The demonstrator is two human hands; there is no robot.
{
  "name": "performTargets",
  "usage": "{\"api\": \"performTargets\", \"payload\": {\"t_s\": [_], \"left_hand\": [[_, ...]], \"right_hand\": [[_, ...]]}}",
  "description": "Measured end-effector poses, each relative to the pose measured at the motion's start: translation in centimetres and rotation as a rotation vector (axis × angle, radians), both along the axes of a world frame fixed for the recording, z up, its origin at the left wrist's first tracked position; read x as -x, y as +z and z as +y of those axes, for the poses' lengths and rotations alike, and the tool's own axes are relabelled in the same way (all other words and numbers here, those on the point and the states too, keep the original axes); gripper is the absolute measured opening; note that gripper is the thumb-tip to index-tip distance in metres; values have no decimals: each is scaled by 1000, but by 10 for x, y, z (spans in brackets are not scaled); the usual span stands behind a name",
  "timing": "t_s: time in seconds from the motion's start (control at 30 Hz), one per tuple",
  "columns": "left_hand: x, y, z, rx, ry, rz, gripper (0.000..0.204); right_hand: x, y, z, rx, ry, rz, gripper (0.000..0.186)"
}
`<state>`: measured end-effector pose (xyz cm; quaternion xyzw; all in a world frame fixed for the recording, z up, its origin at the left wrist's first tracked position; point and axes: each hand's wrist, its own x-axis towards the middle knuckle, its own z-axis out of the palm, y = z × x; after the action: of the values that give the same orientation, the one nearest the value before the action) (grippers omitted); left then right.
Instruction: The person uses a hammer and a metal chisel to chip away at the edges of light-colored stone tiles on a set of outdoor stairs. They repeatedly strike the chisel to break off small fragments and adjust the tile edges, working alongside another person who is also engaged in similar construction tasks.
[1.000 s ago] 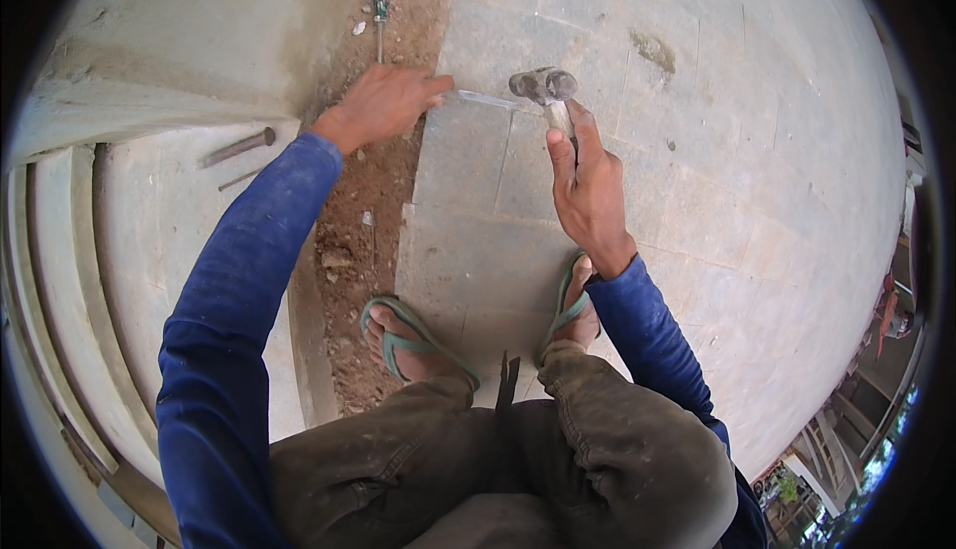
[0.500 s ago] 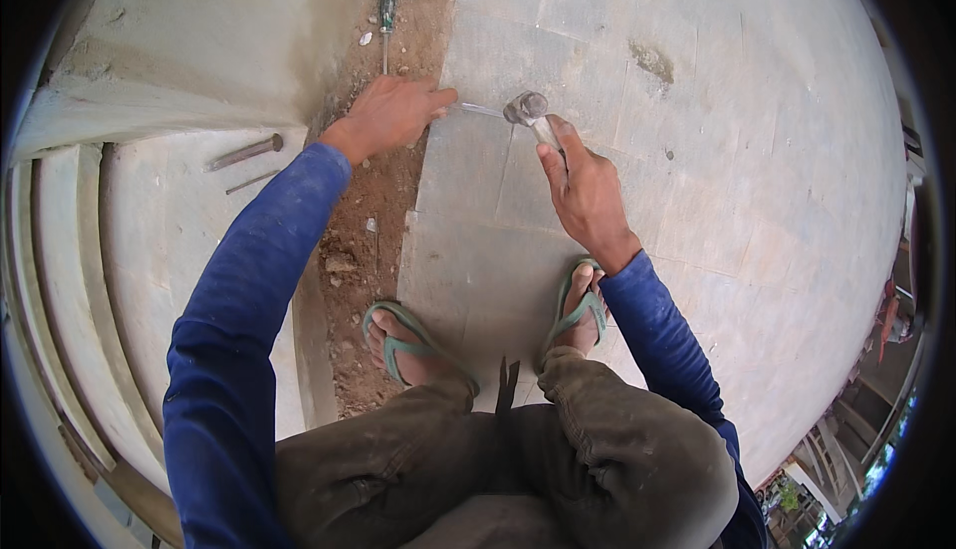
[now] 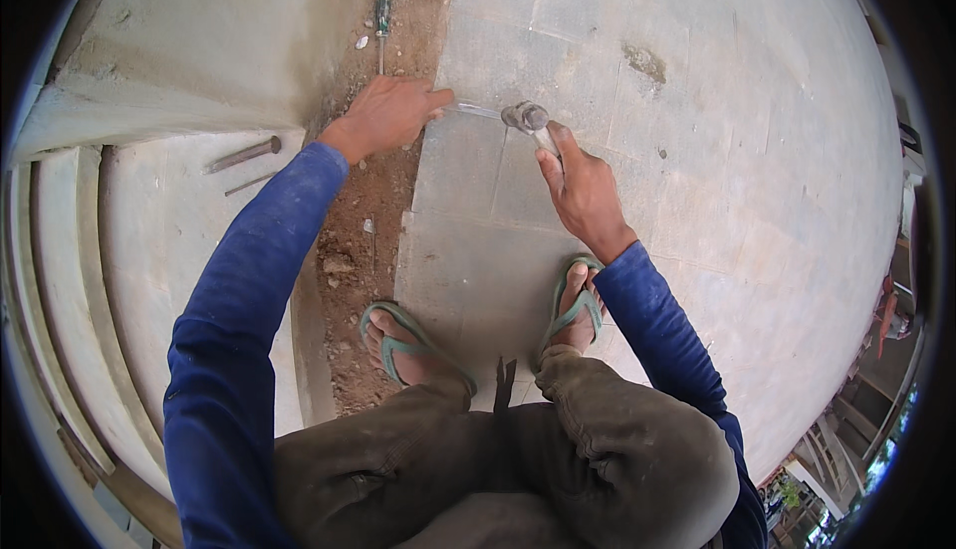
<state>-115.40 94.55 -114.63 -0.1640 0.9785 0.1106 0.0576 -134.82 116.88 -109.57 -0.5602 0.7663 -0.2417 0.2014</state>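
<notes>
My left hand (image 3: pixel 388 114) is closed round a thin, silvery metal rod (image 3: pixel 476 110) over the edge of the paved floor. Its far end lies inside the hand or past it, so I cannot make out the tip. The rod's right end meets the head of a hammer (image 3: pixel 525 117). Gripping the hammer's short pale handle near the head is my right hand (image 3: pixel 590 191). Just beyond my left hand, a screwdriver (image 3: pixel 382 13) with a dark green handle lies on the strip of soil.
A strip of reddish soil and rubble (image 3: pixel 344 250) runs between the pale floor tiles (image 3: pixel 558 61) and a concrete wall (image 3: pixel 239 31). On a step at left lie a thick metal bar (image 3: pixel 242 155) and a thinner rod (image 3: pixel 249 184). My sandalled feet (image 3: pixel 418 348) stand close below my hands.
Both hands keep their grips, and the hammer head stays at the rod's end. The whole view has shifted slightly; little else differs.
</notes>
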Motion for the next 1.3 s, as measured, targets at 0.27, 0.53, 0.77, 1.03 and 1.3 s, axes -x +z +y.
{"api": "performTargets", "payload": {"t_s": [0.27, 0.53, 0.77, 1.03, 1.3], "left_hand": [[6, 6, 3, -30, 1, -68, 18], [6, 6, 2, -12, 1, -85, 19], [1, 0, 1, -17, 28, -33, 19], [-2, 0, -2, -9, -6, 27, 16], [0, 4, -1, -26, 20, -50, 16]], "right_hand": [[3, -11, 5, 101, 10, 19, 36], [5, -6, -5, -34, 2, 53, 35], [-7, 7, 2, 88, -33, -5, 36], [-14, 10, -2, 230, -48, -52, 36], [-8, 5, -3, 125, -39, -10, 34]]}}
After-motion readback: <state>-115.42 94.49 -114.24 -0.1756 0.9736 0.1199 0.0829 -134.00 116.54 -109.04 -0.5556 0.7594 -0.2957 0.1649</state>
